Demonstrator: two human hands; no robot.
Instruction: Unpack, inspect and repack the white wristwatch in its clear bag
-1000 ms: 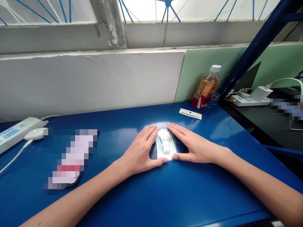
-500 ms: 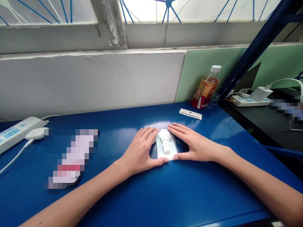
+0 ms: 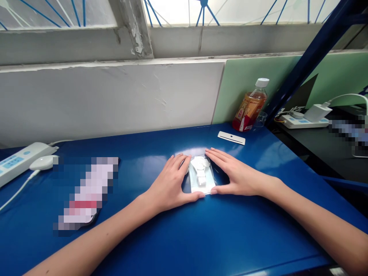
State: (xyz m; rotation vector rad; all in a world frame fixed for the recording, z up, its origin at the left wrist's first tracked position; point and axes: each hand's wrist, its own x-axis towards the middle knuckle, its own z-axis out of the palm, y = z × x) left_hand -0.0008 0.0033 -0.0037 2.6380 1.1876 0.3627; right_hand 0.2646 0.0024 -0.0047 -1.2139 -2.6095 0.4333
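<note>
A small clear plastic packet (image 3: 206, 188) lies flat on the blue table, with a pale backing and a white object (image 3: 201, 170) inside. That object has a rounded top and a narrow strip running down; its exact kind I cannot make out. At the packet's left edge rests my left hand (image 3: 171, 182), fingers stretched out and thumb at the near corner. My right hand (image 3: 230, 172) mirrors it on the other side, fingertips by the far corner and thumb touching the near right corner. Both hands are open and frame the packet without closing round it.
Behind the right hand lies a flat white strip (image 3: 231, 138) with a dark line. A drink bottle (image 3: 250, 105) stands by the green panel. On the left are a blurred-out phone-like item (image 3: 92, 188), a white power strip (image 3: 21, 159) and a white charger (image 3: 43, 163) with its cable.
My right fingertips have shifted very slightly away from the packet's far right edge. Otherwise both hands and the packet stay in place.
</note>
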